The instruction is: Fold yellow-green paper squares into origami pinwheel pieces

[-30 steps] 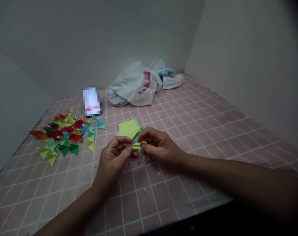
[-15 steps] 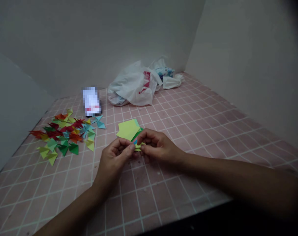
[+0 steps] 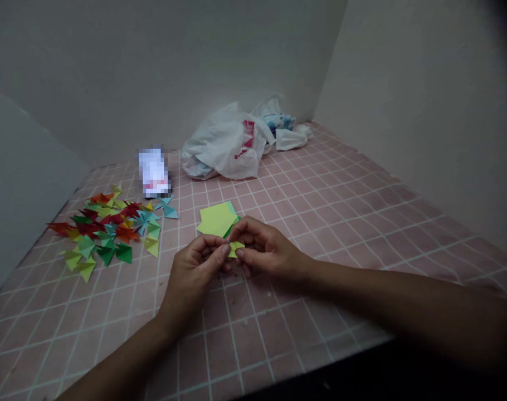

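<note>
A small folded piece of yellow paper is pinched between both hands, near the middle of the view. My left hand grips its left edge with thumb and fingers. From the other side, my right hand is closed on it, thumb below and forefinger curled above. Just beyond the fingers lies a small stack of coloured paper sheets, yellow-green on top with green showing at the edge. Part of that stack is hidden behind my right hand.
Folded paper shapes in red, orange, yellow, green and blue lie heaped at the left. Behind them is a phone with a blurred bright screen. White plastic bags rest by the back wall on the pink checked cloth.
My right fingers have shifted slightly on the yellow paper, and more of its face now shows. The hands stay in nearly the same place; the view has moved a little.
</note>
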The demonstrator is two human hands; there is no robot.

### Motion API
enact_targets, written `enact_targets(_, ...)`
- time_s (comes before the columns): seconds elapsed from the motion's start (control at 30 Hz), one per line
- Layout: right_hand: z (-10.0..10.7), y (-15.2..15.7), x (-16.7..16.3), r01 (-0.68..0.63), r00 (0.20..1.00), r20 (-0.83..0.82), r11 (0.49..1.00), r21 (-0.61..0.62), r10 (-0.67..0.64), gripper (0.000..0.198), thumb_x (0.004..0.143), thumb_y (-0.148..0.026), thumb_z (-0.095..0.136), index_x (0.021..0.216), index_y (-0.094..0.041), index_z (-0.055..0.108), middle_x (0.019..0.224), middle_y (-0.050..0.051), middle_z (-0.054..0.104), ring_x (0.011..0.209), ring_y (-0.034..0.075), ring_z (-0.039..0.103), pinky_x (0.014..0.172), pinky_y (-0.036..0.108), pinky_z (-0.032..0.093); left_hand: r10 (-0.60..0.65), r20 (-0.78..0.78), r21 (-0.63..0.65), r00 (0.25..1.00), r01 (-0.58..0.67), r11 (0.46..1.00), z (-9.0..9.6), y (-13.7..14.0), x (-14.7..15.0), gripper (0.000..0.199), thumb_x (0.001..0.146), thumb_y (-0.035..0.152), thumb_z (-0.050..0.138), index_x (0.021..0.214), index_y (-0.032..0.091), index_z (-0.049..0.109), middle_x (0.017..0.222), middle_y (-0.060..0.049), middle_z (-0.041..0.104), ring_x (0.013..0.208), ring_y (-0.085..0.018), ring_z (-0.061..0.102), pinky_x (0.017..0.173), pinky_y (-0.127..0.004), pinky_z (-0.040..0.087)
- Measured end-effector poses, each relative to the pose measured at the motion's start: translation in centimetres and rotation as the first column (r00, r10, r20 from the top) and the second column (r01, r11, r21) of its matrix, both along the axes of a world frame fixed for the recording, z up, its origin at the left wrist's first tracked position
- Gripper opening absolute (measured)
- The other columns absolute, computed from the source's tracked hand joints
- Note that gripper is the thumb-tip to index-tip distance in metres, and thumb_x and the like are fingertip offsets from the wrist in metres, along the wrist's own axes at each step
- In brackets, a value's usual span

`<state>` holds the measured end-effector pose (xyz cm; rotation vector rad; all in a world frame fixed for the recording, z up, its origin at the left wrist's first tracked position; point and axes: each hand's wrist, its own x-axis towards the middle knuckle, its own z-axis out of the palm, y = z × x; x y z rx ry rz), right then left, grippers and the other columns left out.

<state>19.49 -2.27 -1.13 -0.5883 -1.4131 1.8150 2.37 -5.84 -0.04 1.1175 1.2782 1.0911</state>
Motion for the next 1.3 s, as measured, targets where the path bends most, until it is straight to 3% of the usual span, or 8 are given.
enact_targets(0.43,0.1,-0.1,0.1,0.000,1.000,0.003,0.999,0.046,0.000,0.022,0.079,-0.006,0.054,0.095,-0.020,0.049,0.073,-0.004,0.059,0.056,0.008,0.054,0.052,0.021,0.044,0.012,-0.020,0.003,1.000,-0.012,1.000,0.4,-0.1,0.2,0.016,0.080,0.030,0.073,0.083,0.017,0.066,0.066,0.003,0.066,0.057,-0.010,0.063,0.057,-0.021,0.052)
enact_targets(0.8,0.3,-0.1,0.0,0.013,1.000,0.010,1.000,0.015,-0.013,0.022,0.079,-0.008,0.057,0.095,-0.020,0.048,0.074,-0.004,0.059,0.057,0.008,0.055,0.052,0.021,0.045,0.030,-0.008,0.008,1.000,-0.030,1.000,0.9,-0.1,0.3,0.015,0.080,0.029,0.073,0.083,0.017,0.065,0.065,0.003,0.066,0.058,-0.010,0.063,0.059,-0.021,0.052)
enact_targets(1.03,0.0,0.0,0.2,-0.007,0.999,0.033,1.000,0.003,0.007,0.017,0.085,-0.017,0.064,0.096,-0.020,0.051,0.069,-0.005,0.058,0.054,0.008,0.055,0.051,0.021,0.045,0.018,-0.018,0.097,1.000,-0.016,0.995,1.3,-0.3,0.6,0.013,0.079,0.023,0.073,0.084,0.018,0.062,0.068,0.003,0.066,0.057,-0.010,0.064,0.056,-0.021,0.052)
enact_targets(1.3,0.0,0.4,0.3,0.076,0.997,0.011,0.997,-0.015,-0.076,0.013,0.086,-0.019,0.064,0.094,-0.018,0.054,0.067,-0.004,0.061,0.052,0.008,0.058,0.052,0.021,0.048,0.025,0.087,0.107,0.996,-0.035,0.994,0.6,-0.7,-0.1,0.015,0.096,0.033,0.061,0.101,0.020,0.066,0.087,0.001,0.069,0.071,-0.012,0.071,0.070,-0.024,0.058)
